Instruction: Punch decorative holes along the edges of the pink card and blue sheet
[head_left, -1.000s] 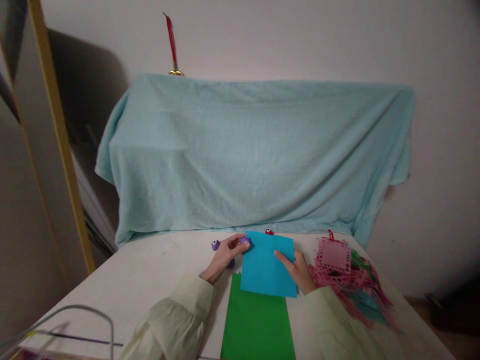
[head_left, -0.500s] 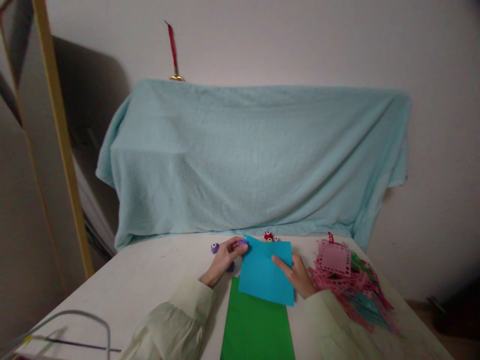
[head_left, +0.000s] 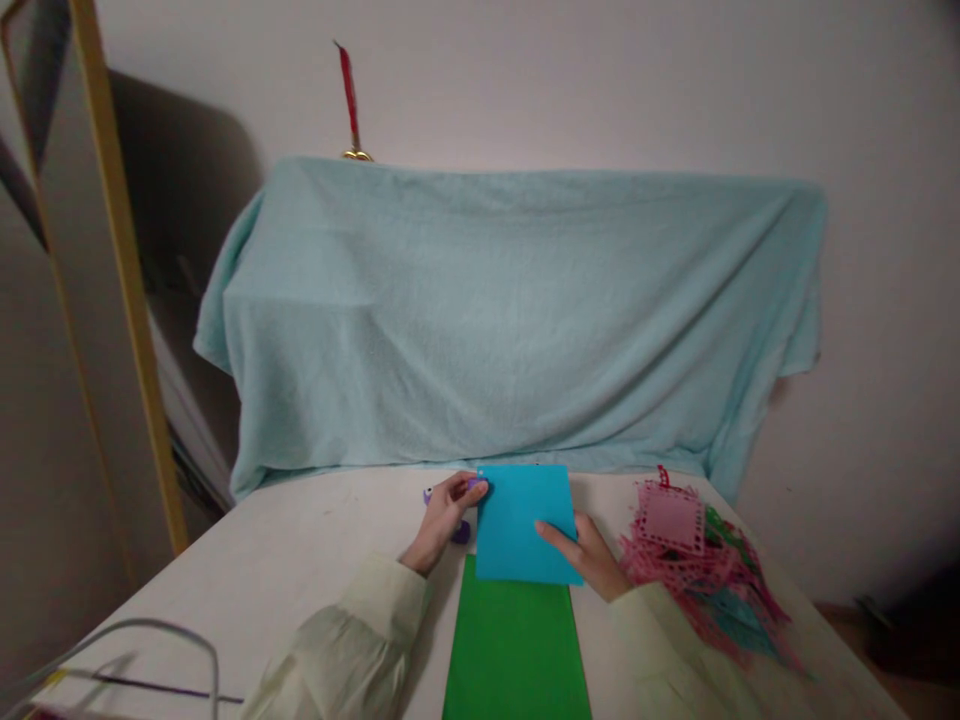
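As hands (head_left: 589,555) flank it, paper (head_left: 517,520) seems raised.

We count one left hand (head_left: 442,518), one right hand (head_left: 590,556), one blue sheet (head_left: 517,525), one green sheet (head_left: 517,650), one blanket (head_left: 517,310), one tassel (head_left: 349,95), one pink heap (head_left: 673,520) and one bench (head_left: 330,540)

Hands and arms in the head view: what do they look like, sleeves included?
The left hand and right hand are ungloved. Both arms wear loose, pale green long sleeves; the left one gathers into a wide cuff.
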